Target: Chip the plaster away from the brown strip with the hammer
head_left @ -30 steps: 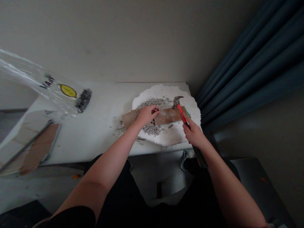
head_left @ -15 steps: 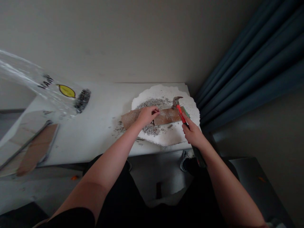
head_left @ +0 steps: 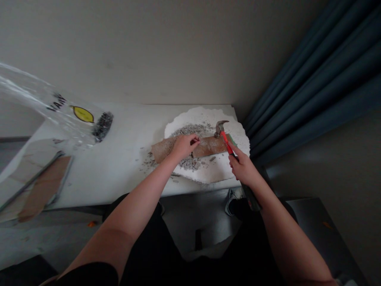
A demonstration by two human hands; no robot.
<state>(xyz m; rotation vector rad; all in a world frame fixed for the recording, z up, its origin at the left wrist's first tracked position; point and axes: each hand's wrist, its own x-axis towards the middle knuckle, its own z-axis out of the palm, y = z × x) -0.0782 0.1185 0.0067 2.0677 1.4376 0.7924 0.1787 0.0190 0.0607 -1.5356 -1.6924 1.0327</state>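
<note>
My right hand [head_left: 242, 166] is wrapped round the handle of a claw hammer [head_left: 225, 139]. Its steel head hovers over or rests on the right end of a brown strip [head_left: 210, 146] that looks like cardboard or thin board; which of the two, I cannot tell. Over the middle of that strip is my left hand [head_left: 183, 146], fingers curled and pinched together. Whatever they hold, if anything, is too small to make out. Under the strip lies a ragged-edged white slab or sheet [head_left: 222, 169]. Grey rubble [head_left: 193, 129] is scattered around the strip.
A white table [head_left: 113, 171] stands against the wall. On its left are a clear plastic bag with a yellow lemon print [head_left: 83, 114], a second brown strip [head_left: 47, 186] and a thin grey bar [head_left: 32, 180]. A blue curtain [head_left: 315, 87] hangs at the right.
Hardly anything differs. The whole view has shifted very slightly, while both hands and the hammer keep their places over the brown strip.
</note>
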